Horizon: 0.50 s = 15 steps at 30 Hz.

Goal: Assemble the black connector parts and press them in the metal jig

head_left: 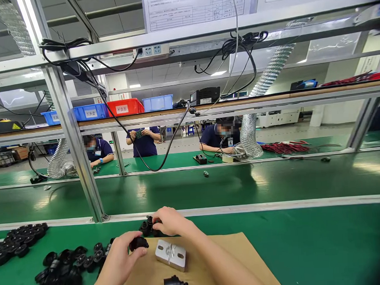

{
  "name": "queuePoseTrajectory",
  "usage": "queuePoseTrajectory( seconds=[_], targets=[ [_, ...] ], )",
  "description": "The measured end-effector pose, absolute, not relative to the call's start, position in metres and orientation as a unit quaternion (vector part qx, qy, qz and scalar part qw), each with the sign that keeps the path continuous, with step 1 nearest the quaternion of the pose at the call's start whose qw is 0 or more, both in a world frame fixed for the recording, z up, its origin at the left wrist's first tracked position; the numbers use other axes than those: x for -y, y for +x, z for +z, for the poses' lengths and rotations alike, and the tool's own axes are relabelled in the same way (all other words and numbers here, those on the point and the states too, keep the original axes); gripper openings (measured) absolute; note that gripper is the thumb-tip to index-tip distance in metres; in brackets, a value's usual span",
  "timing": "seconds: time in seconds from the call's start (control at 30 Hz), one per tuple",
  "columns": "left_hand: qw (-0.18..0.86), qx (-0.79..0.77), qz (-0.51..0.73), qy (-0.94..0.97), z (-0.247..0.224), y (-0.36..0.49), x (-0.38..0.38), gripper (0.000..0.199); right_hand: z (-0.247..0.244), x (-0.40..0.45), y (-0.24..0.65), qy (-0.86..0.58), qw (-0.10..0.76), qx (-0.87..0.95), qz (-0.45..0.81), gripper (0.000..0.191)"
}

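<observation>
My left hand (122, 255) pinches a small round black plastic part (138, 243) between thumb and fingers, over the left edge of a brown cardboard sheet (231, 257). At the sheet's far edge my right hand (169, 221) has its fingers curled around a black plastic fitting, one of a small group of black fittings (145, 228). Its fingertips are partly hidden. Between my hands and a little nearer lies a silver metal block (170, 255) with two slots and a clear piece across its middle. Closer to me, another black cylindrical fitting (176, 284) rests on the cardboard, cut off by the frame.
Loose black round parts (63, 267) spread over the green bench at left, with more black rings (19, 242) behind them. A metal post (74, 138) rises at left. A black cable (156, 168) hangs ahead. Several people sit or stand beyond the green conveyor (179, 192).
</observation>
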<state>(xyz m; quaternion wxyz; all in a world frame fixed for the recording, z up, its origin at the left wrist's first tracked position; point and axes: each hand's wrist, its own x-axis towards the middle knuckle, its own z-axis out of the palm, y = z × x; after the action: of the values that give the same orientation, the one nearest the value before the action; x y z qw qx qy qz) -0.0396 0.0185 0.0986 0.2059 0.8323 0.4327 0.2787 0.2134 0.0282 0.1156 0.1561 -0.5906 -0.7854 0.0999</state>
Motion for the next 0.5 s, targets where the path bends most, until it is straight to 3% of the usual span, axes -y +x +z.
queuePoseTrajectory(
  seconds=[0.2,0.3,0.4,0.5],
  targets=[
    [0.096,-0.345,0.393,0.847,0.089,-0.038,-0.016,0.031,0.117,-0.026,0.214,-0.593,0.153,0.783,0.106,0.019],
    [0.101,-0.377,0.311,0.867,0.081,-0.037,-0.015,0.039,0.117,-0.026,0.214,-0.592,0.155,0.784,0.106,0.019],
    [0.122,-0.407,0.243,0.872,0.083,-0.034,-0.012,0.032,0.116,-0.026,0.214,-0.593,0.158,0.783,0.106,0.02],
    [0.005,-0.268,0.426,0.864,0.093,-0.037,-0.007,0.03,0.115,-0.027,0.214,-0.591,0.161,0.783,0.107,0.019]
  ],
)
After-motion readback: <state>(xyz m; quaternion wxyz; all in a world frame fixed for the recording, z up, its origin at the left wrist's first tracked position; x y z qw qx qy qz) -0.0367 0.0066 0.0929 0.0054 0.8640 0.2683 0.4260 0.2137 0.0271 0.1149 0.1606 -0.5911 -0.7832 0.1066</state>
